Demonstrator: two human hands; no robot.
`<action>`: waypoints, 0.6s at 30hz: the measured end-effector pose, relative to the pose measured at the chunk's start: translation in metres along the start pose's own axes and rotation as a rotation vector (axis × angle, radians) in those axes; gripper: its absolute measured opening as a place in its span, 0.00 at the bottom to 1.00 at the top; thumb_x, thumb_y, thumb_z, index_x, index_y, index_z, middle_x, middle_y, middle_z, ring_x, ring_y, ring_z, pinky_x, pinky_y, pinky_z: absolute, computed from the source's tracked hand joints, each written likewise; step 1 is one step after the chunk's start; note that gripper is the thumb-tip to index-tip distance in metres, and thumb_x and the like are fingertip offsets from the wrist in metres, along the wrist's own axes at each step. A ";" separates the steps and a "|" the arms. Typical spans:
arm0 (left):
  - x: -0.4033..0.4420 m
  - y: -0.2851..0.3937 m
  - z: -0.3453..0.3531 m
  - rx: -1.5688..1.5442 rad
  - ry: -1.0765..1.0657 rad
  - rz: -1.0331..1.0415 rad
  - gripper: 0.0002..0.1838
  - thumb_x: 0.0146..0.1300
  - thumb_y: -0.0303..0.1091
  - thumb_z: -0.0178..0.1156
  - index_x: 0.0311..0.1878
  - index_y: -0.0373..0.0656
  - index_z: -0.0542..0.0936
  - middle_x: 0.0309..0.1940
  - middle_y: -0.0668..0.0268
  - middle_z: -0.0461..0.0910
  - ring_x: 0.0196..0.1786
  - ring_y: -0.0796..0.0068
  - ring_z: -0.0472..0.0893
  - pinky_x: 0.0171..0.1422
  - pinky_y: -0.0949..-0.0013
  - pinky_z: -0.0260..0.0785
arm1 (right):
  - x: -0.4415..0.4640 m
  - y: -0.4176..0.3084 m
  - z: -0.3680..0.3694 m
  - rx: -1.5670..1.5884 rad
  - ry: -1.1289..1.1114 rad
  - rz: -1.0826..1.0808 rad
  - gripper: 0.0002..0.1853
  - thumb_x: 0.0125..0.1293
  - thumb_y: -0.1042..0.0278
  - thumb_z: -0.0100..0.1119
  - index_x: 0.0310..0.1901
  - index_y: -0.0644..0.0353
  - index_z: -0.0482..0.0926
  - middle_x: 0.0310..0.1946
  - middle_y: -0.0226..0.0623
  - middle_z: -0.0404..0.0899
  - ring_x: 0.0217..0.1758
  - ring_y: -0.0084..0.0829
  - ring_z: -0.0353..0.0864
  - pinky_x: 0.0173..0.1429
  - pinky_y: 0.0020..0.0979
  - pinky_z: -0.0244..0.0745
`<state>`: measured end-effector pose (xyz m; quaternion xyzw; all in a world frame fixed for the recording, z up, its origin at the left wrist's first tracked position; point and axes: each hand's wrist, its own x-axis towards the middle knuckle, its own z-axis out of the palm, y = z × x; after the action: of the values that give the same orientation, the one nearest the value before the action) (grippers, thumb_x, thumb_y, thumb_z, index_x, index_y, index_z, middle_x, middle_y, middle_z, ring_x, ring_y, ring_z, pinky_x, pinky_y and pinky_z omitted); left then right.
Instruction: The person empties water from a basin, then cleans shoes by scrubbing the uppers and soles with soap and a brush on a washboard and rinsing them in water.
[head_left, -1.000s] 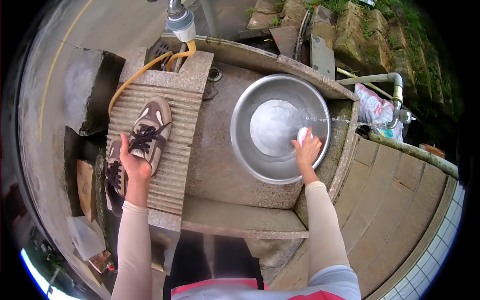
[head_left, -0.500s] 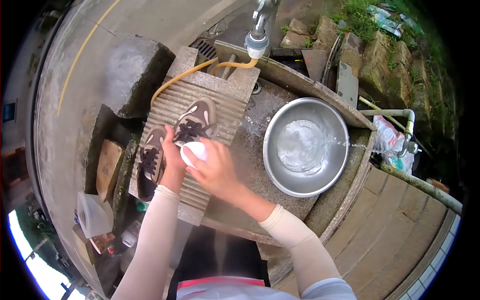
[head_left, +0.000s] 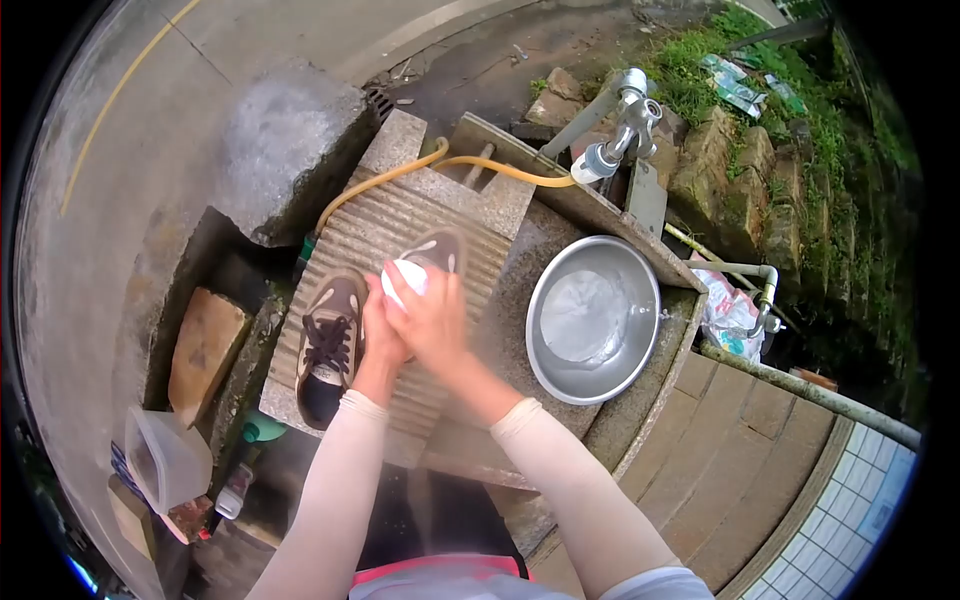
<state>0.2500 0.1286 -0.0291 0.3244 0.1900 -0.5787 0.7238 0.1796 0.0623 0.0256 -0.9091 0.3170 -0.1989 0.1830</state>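
Note:
A smooth, white, rounded object (head_left: 407,280) sits between my two hands; its exact kind cannot be made out. My right hand (head_left: 437,318) is closed around its right side. Against its left side, my left hand (head_left: 382,328) is pressed, with its fingers partly hidden. Just left of my hands, a brown and beige sneaker (head_left: 330,345) with dark laces rests on the ridged stone washboard (head_left: 385,225). Behind my hands lies the other sneaker (head_left: 440,245), with mainly its toe showing.
A metal basin (head_left: 640,365) holding water stands in the stone sink to the right. A thin stream enters it from a tap (head_left: 768,325). A yellow hose (head_left: 385,180) runs from another tap (head_left: 625,135). A clear plastic container (head_left: 170,455) stands at lower left.
The view has shifted, so the basin and front tap appear elsewhere. My hands have come closer together around the white object, and the left sneaker shows more fully.

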 end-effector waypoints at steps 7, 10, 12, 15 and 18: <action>-0.010 -0.002 0.035 -0.124 0.222 -0.052 0.39 0.70 0.66 0.39 0.63 0.36 0.69 0.57 0.57 0.76 0.60 0.59 0.76 0.66 0.57 0.67 | 0.033 0.020 0.007 -0.140 -0.025 0.017 0.25 0.57 0.53 0.62 0.59 0.31 0.77 0.41 0.41 0.70 0.45 0.44 0.66 0.48 0.41 0.65; 0.006 -0.007 -0.011 0.067 0.047 -0.147 0.40 0.67 0.71 0.39 0.53 0.38 0.77 0.43 0.58 0.83 0.45 0.58 0.83 0.51 0.58 0.76 | -0.028 -0.011 -0.029 -0.023 -0.126 0.044 0.26 0.52 0.55 0.65 0.56 0.38 0.81 0.45 0.43 0.73 0.43 0.44 0.70 0.46 0.42 0.67; 0.008 -0.008 -0.011 -0.042 0.009 -0.125 0.38 0.69 0.67 0.39 0.56 0.39 0.75 0.50 0.58 0.80 0.52 0.60 0.80 0.59 0.57 0.72 | -0.015 0.000 -0.015 -0.085 -0.087 -0.008 0.27 0.53 0.53 0.64 0.59 0.33 0.78 0.44 0.42 0.71 0.43 0.44 0.68 0.46 0.40 0.66; 0.004 -0.003 0.021 -0.216 0.136 -0.088 0.32 0.72 0.59 0.43 0.64 0.40 0.69 0.61 0.58 0.72 0.60 0.60 0.75 0.65 0.56 0.67 | 0.035 0.032 0.015 -0.169 -0.006 -0.064 0.27 0.54 0.54 0.64 0.59 0.33 0.77 0.42 0.40 0.70 0.43 0.43 0.68 0.46 0.41 0.66; -0.005 0.004 0.033 -0.186 0.040 -0.089 0.28 0.73 0.54 0.46 0.62 0.39 0.71 0.58 0.59 0.75 0.58 0.63 0.76 0.63 0.59 0.70 | 0.076 0.048 0.038 -0.310 -0.179 0.192 0.26 0.56 0.49 0.62 0.60 0.28 0.76 0.38 0.42 0.72 0.45 0.45 0.70 0.48 0.42 0.69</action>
<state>0.2491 0.1096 -0.0013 0.2586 0.2716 -0.5835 0.7203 0.2279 -0.0142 -0.0103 -0.9061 0.4113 -0.0480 0.0864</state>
